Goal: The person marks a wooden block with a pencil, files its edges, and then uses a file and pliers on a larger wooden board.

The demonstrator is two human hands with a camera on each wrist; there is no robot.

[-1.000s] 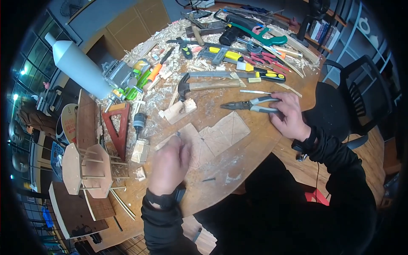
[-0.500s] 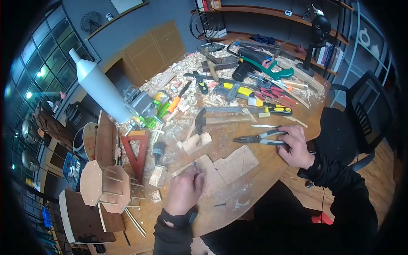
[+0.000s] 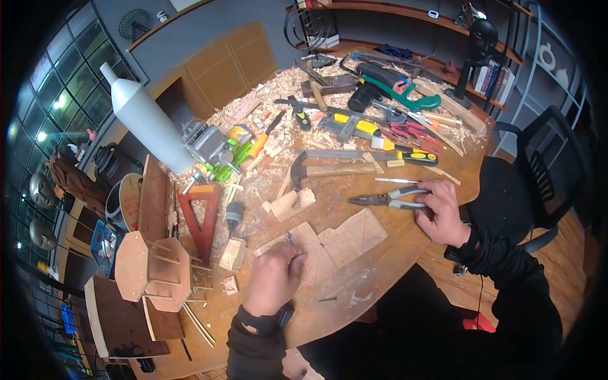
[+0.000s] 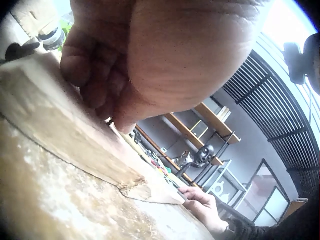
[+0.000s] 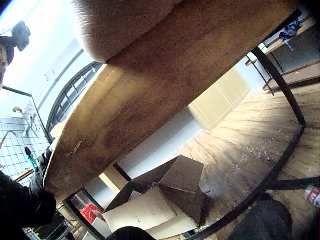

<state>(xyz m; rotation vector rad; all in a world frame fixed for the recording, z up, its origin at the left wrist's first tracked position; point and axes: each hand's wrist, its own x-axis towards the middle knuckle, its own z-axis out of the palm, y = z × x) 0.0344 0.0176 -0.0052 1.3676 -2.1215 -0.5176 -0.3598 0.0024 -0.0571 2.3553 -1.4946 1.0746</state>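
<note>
My left hand [image 3: 275, 278] is over the near left part of a flat wooden board [image 3: 354, 237] marked with pencil lines. Its fingers are curled and pinch a small dark nail-like piece [image 3: 289, 237], whose tip shows past the knuckles. In the left wrist view the curled fingers [image 4: 95, 85] come down onto the board's surface. My right hand [image 3: 440, 215] grips the grey-and-black handles of pliers [image 3: 380, 201] lying on the table, jaws pointing left. In the right wrist view only part of the hand [image 5: 120, 25] shows; the pliers are hidden there.
A dark nail [image 3: 327, 299] lies before the board. Behind it are a notched wood block [image 3: 291, 204], a claw hammer [image 3: 335, 170] and a thin metal tool [image 3: 396, 180]. To the left stand a red triangle square [image 3: 201, 221] and an octagonal wooden frame [image 3: 155, 272]. Shavings and tools cover the back.
The head view has tilted up and swung left, so the whole table appears lower and further right. Both hands stay where they were, left at the board, right on the pliers.
</note>
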